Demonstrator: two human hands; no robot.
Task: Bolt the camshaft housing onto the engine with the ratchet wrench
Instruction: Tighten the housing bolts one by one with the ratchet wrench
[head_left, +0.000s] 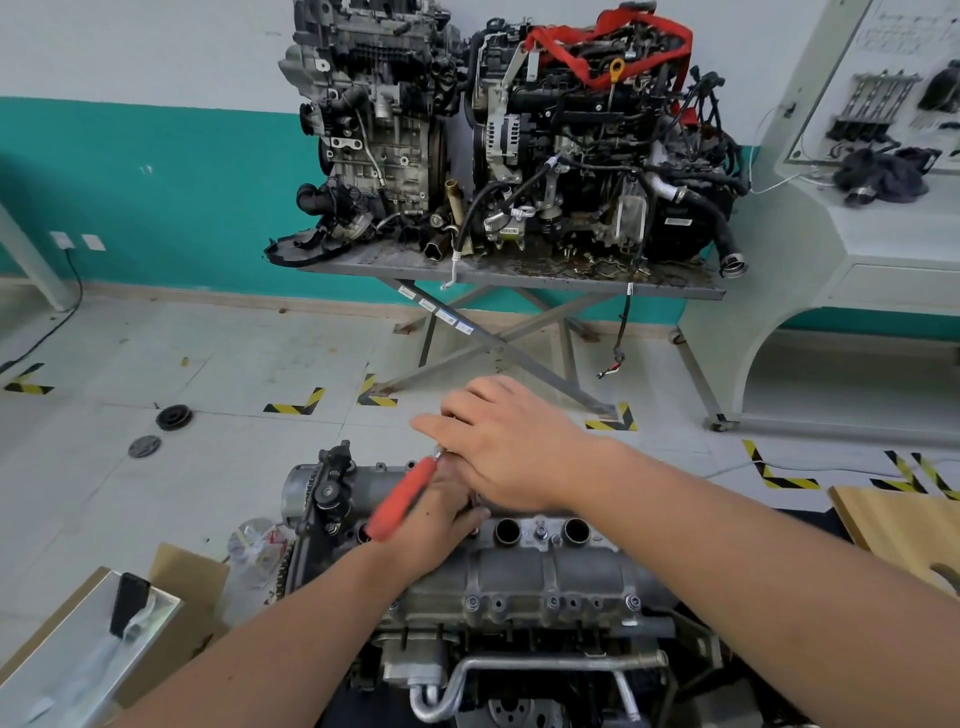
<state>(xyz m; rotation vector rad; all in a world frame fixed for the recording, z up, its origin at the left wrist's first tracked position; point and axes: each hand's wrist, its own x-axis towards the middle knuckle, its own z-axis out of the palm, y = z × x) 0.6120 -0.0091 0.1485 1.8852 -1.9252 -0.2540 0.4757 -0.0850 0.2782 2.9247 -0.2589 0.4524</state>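
Observation:
The grey camshaft housing (550, 571) lies on top of the engine (498, 665) right in front of me, with two round plug holes showing and several bolts along its near edge. My left hand (431, 530) grips the red handle of the ratchet wrench (402, 496), which slants up to the right over the housing. My right hand (498, 447) lies over the wrench's head at the housing's far side, fingers spread and slightly bent. The head and the bolt under it are hidden by that hand.
Two other engines (498, 135) stand on a scissor-leg metal table (519, 275) straight ahead. A cardboard box with a metal tray (98, 639) sits at the lower left, a wooden board (904, 525) at the right. Two round discs (174, 417) lie on the tiled floor.

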